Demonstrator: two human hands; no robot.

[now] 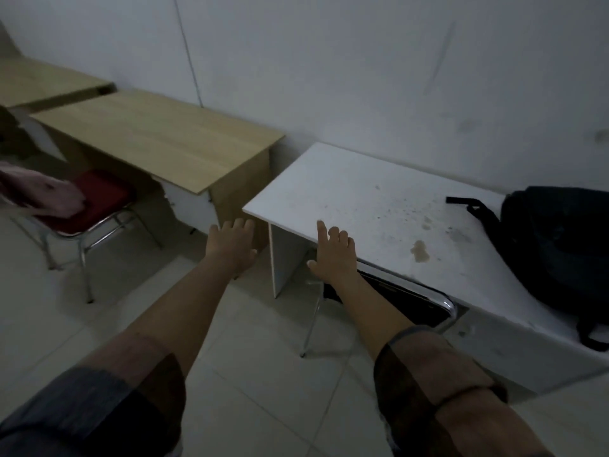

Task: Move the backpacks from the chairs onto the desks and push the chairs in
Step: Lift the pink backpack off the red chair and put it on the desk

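Note:
A black backpack (pixel 557 255) lies on the right end of the white desk (pixel 356 199). A chair with a chrome frame and black back (pixel 412 298) is tucked under that desk. My right hand (pixel 333 255) is open, fingers spread, over the desk's front edge just left of the chair back. My left hand (pixel 232 244) is open too, held in the air left of the desk's corner, holding nothing. At the left, a red-seated chair (pixel 95 206) stands pulled out from a wooden desk (pixel 158 136), with a pink bag or cloth (pixel 43 192) on its seat.
A second wooden desk (pixel 43 80) stands at the far left against the white wall. The floor is light tile. A narrow gap separates the wooden desk from the white one. The white desk's top has dark specks and a brownish stain (pixel 420 252).

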